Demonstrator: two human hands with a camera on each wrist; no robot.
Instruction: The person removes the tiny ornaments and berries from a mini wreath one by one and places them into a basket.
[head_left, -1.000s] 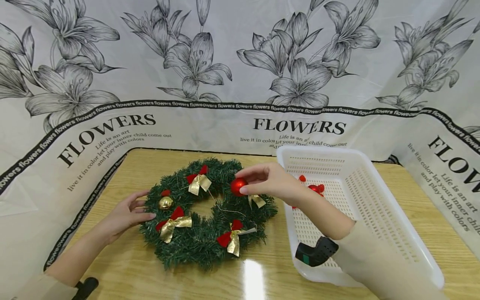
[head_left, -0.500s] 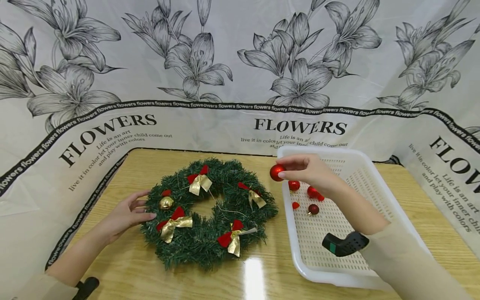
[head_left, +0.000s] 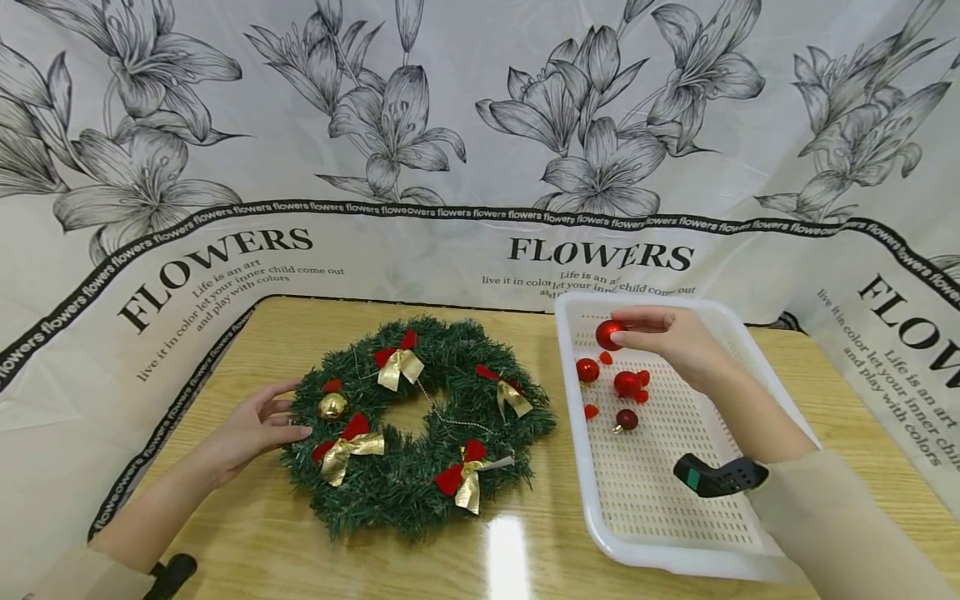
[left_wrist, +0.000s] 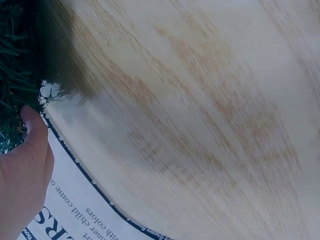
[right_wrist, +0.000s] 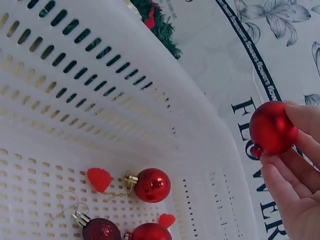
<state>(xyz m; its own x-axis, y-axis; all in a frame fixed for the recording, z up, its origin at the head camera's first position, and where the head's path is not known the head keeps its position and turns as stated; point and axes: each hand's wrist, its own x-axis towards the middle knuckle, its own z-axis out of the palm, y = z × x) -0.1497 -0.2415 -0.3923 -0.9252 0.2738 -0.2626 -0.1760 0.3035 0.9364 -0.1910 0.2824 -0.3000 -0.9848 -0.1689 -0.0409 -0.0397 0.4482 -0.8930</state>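
In the head view my right hand [head_left: 670,340] pinches a shiny red bauble [head_left: 610,335] between thumb and fingers, over the back left part of the white basket [head_left: 592,492]. Up close in the right wrist view, the bauble [right_wrist: 273,128] sits at the fingertips with a small red knob at its lower side. My left hand [head_left: 251,433] holds the left edge of a green wreath [head_left: 412,500], thumb on the near side. Several red-and-gold bows, a gold bauble [head_left: 332,406] and a bead string decorate the wreath. The left wrist view shows the thumb [left_wrist: 34,125] against the greenery.
Inside the basket lie red baubles [head_left: 587,370], a dark red glittery bauble [head_left: 626,419] and small red pieces [head_left: 591,411]. The basket stands right of the wreath on a wooden table [head_left: 262,533]. A flower-printed cloth [head_left: 420,250] rises behind and at both sides.
My right hand has carried the red bauble from above the wreath's right side rightward to over the basket. The left hand and wreath have stayed put.
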